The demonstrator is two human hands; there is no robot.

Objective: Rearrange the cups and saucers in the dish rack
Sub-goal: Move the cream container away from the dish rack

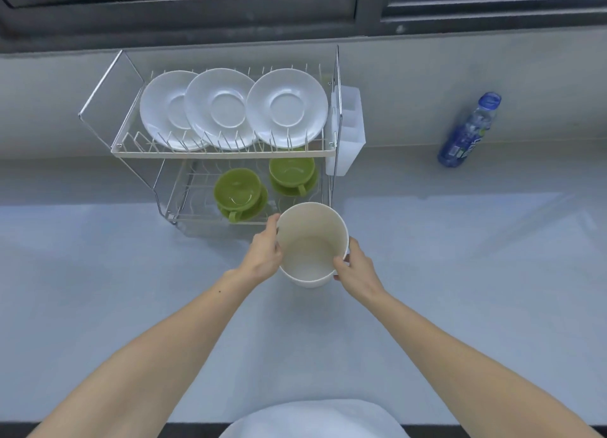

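So the person was standing at the pale grey counter (131, 306) with both hands wrapped round a big white cup (312, 244), more of a deep mug really, empty inside. Left hand (264, 250) was curled on its left side, fingers up at the rim, and the right hand (356, 270) was gripping the near right edge with the thumb hooked over the lip. It was held just in front of the wire dish rack (210, 153), by the lower tier's front right corner; couldn't tell if it was touching the counter or lifted off it.

Up on the top tier, three white saucers (218, 107) were standing on edge in the slots, overlapping left to right. The bottom tier had two green cups (238, 188), each sitting on a green saucer (297, 189), handles pointing toward the front. A white plastic cutlery holder (349, 125) hung off the rack's right side. Well off to the right, a blue-labelled water bottle (469, 132) stood by the wall, under the window.
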